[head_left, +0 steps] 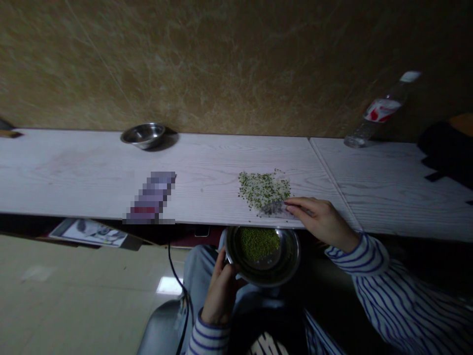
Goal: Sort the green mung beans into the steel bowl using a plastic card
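Note:
My left hand [222,288] is closed on the left rim of a metal bowl [291,261], held over my lap just below the table's front edge. Inside the bowl lie many small green beans [258,242], which look like mung beans. On the table, right behind the bowl, a thin layer of green beans mixed with white grains [260,187] is spread out. My right hand [321,217] pinches a clear plastic piece [275,209] between thumb and fingers, at the near right edge of that layer. The exact shape of the plastic piece is hard to make out.
A second metal bowl [143,135] stands at the back left of the white table [207,153]. A blurred-out flat object [151,197] lies near the front edge. Toward the right stand a plastic bottle [380,111] and a dark bag-like item [447,148]. A cable [171,261] hangs below.

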Demonstrator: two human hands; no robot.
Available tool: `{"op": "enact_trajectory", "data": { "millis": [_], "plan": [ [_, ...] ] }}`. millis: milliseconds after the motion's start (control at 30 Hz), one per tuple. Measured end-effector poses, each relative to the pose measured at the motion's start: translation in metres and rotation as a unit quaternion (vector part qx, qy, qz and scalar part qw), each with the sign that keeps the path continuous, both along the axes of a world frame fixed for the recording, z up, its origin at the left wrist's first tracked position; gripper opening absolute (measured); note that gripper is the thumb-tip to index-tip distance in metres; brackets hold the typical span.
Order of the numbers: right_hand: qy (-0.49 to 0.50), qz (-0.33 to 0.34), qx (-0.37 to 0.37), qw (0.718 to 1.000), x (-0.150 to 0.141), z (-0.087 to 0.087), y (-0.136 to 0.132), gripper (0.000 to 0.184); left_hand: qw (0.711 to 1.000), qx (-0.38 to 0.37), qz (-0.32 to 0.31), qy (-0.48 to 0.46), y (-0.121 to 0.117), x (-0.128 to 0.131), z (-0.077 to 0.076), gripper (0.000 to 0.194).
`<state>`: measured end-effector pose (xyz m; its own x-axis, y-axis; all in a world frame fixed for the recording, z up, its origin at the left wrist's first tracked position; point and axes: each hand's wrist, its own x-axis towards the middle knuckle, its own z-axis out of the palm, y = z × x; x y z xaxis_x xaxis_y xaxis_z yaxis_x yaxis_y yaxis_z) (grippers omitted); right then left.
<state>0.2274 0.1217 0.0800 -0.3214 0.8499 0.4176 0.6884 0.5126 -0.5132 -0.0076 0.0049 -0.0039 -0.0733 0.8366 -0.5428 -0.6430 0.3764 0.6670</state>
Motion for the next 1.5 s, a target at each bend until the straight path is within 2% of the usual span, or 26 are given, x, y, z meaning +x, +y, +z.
{"op": "enact_trajectory", "data": {
  "millis": [567,1133,1333,1500],
  "plan": [
    [0.013,-0.01,-0.011,1.0,-0.009,0.0,-0.003,0.022,1.0,0.003,-0.005,0.001,0.0,0.0,0.0,0.069],
    [0.012,-0.044,0.008,0.999,-0.007,-0.002,-0.001,0.022,1.0,0.0,-0.001,-0.009,-0.001,0.0,0.0,0.076],
    [-0.011,-0.014,0.0,1.0,-0.008,0.002,-0.001,0.023,1.0,0.004,0.003,-0.007,0.0,0.0,0.001,0.074],
    [-0.019,-0.025,0.004,0.999,-0.008,0.002,0.005,0.023,1.0,0.0,0.002,-0.004,0.0,0.001,0.0,0.072]
  ]
}}
